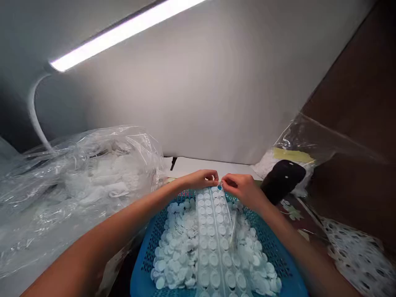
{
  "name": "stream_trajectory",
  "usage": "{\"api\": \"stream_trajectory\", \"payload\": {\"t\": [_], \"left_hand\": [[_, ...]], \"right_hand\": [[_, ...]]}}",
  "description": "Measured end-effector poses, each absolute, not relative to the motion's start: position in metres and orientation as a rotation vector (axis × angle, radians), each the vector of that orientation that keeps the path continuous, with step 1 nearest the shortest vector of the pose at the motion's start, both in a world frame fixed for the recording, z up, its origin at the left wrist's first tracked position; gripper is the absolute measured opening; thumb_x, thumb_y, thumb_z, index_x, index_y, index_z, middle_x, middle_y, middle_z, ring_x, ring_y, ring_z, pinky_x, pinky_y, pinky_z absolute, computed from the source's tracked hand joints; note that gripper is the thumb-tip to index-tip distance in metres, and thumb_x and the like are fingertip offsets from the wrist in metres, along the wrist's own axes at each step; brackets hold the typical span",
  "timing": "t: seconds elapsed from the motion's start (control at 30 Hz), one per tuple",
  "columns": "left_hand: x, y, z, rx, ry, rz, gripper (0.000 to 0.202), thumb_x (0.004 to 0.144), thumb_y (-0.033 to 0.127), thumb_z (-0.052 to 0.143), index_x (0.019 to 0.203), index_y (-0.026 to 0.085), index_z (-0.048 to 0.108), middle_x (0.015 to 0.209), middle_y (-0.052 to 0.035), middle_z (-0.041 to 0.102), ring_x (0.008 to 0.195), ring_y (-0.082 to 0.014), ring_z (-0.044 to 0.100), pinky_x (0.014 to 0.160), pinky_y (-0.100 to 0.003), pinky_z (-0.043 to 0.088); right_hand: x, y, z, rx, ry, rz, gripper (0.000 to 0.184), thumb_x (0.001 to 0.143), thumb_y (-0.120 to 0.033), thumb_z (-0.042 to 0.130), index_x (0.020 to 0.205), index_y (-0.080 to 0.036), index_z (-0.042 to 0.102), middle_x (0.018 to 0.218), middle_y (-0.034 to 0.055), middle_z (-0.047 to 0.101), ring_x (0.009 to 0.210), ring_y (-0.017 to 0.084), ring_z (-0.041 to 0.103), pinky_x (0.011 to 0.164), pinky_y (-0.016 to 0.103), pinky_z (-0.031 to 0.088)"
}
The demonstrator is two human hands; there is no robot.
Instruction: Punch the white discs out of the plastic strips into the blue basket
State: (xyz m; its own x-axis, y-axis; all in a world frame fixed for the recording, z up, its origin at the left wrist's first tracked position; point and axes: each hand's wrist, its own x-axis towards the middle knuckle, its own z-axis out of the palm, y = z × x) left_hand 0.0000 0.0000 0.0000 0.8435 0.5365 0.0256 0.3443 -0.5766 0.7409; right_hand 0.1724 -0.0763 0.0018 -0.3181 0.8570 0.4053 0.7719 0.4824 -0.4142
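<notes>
Clear plastic strip of white round discs (213, 243), pinched at its top end by left hand (199, 179) and right hand (241, 189).
Held taut, seemingly for straightness, over loose white discs (175, 243) in a blue perforated plastic basket (272, 243).

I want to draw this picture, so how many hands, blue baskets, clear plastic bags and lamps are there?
Hands: 2 (left hand, right hand)
Blue baskets: 1 (blue plastic basket)
Clear plastic bags: 2 (left bag, right bag)
Lamps: 1 (desk lamp)
Total: 6
</notes>
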Motion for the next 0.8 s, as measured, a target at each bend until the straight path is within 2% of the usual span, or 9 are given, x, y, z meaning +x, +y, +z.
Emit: {"api": "stream_trajectory", "payload": {"t": [0.3,0.53,0.8], "left_hand": [[0.0,-0.004,0.004,2.241,0.668,0.299,0.02,0.078,0.034,0.044,0.081,0.015,0.049,0.068,0.002,0.048,0.06,-0.0082,0.038,0.053,-0.02,0.029],[0.001,-0.002,0.002,2.243,0.656,0.304,0.02,0.078,0.034,0.044,0.082,0.015,0.049,0.066,0.0025,0.048,0.059,-0.0079,0.037,0.053,-0.02,0.029],[0.002,-0.005,0.007,2.264,0.692,0.291,0.021,0.077,0.036,0.045,0.079,0.015,0.048,0.063,0.0037,0.045,0.057,-0.0076,0.035,0.051,-0.02,0.027]], "right_hand": [[0.168,-0.084,0.001,-1.267,-1.989,0.228,0.011,0.079,-0.02,0.045,0.069,-0.019,0.048,0.065,-0.0008,0.053,0.059,0.012,0.051,0.057,0.022,0.041],[0.167,-0.085,0.0,-1.262,-2.006,0.22,0.01,0.08,-0.018,0.046,0.07,-0.019,0.047,0.068,-0.0011,0.051,0.061,0.011,0.049,0.057,0.022,0.041],[0.167,-0.088,0.003,-1.274,-1.906,0.214,0.005,0.081,-0.022,0.043,0.077,-0.02,0.044,0.071,-0.0009,0.054,0.062,0.011,0.056,0.057,0.02,0.043]]}}
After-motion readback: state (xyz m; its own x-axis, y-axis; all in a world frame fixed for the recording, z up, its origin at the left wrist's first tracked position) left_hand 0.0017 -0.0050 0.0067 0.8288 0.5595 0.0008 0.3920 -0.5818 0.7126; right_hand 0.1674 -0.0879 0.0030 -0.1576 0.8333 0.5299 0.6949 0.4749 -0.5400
